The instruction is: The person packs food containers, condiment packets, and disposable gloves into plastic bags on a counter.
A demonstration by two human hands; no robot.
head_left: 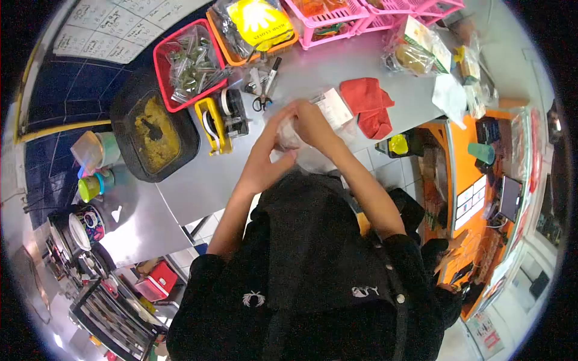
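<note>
A clear plastic bag (287, 135) is between my two hands over the steel counter, and its contents are too blurred to make out. My left hand (265, 154) curls round the bag's left side, thumb towards me. On the other side, my right hand (314, 127) is closed on the bag's upper part, fingers bent. Just beyond my right hand lies a white printed slip (335, 109). A folded red cloth (368, 105) rests to its right. Scissors (262, 102) and a marker (273, 73) lie beyond my left hand.
Left of my hands stand a yellow tape dispenser (212, 127), a black one (235, 112) and a dark tub (185, 135) with yellow residue. A red basket (159, 66) of small bags, an orange basket (241, 62) and pink baskets (306, 37) line the back. Another person's hand (454, 243) is at the right.
</note>
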